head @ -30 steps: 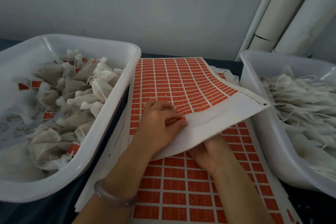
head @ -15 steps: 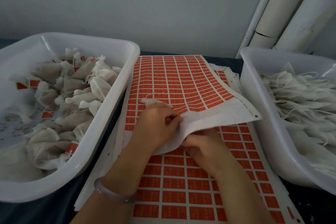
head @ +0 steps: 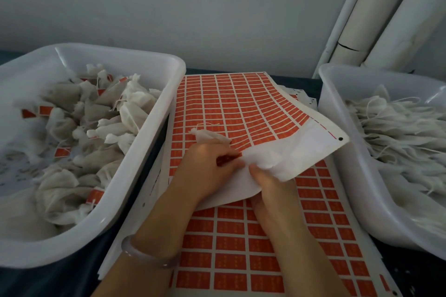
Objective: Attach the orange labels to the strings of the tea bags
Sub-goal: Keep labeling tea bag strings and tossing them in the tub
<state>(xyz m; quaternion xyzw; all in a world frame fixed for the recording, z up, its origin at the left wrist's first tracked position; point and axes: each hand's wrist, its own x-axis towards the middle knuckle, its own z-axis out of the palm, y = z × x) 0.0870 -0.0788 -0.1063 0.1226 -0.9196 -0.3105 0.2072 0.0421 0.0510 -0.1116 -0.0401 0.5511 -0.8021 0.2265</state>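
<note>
Dim, even light was cast; the crumpled white tea bags (head: pixel 62 125) were blurred, and frame edges were bowed.

I can read nothing here: the orange labels (head: pixel 231 260) at lower centre carry faint print, too small.

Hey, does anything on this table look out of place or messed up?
The top label sheet is curled back on itself, white underside up, where the right hand grips its edge. One tea bag sticks out of the left hand, over the sheet and outside the tubs. Nothing looks spilled.
</note>
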